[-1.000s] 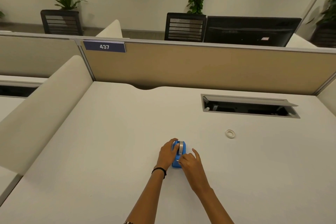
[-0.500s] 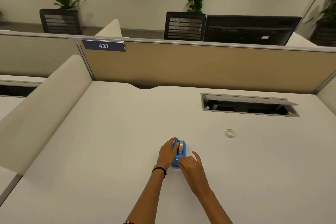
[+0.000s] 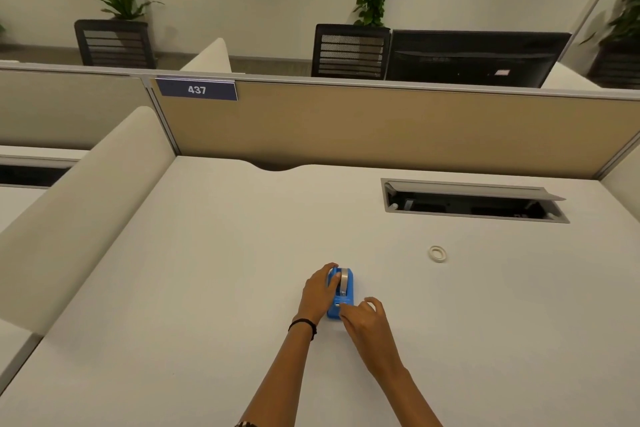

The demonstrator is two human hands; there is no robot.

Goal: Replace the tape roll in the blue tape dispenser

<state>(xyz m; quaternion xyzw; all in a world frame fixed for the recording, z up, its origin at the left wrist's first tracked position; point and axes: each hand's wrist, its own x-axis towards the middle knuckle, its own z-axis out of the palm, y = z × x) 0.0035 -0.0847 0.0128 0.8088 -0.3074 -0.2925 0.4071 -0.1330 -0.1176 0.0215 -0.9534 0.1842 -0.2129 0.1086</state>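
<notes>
The blue tape dispenser (image 3: 347,291) stands on the white desk (image 3: 207,270) near the front middle, with a tape roll (image 3: 344,280) seated in it. My left hand (image 3: 317,293) wraps around the dispenser's left side and grips it. My right hand (image 3: 362,319) sits at the dispenser's near end, fingertips pinched at the cutter; whether they pinch a tape end is too small to see. A small white ring, an empty tape core (image 3: 437,253), lies flat on the desk to the right of the dispenser, apart from both hands.
An open cable tray hatch (image 3: 474,201) is sunk into the desk at the back right. A tan partition (image 3: 381,128) with a "437" label closes the far edge. A white side divider (image 3: 79,198) borders the left.
My right hand has drawn back toward me along the dispenser, from the roll to the near cutter end. My left hand and the dispenser stay put.
</notes>
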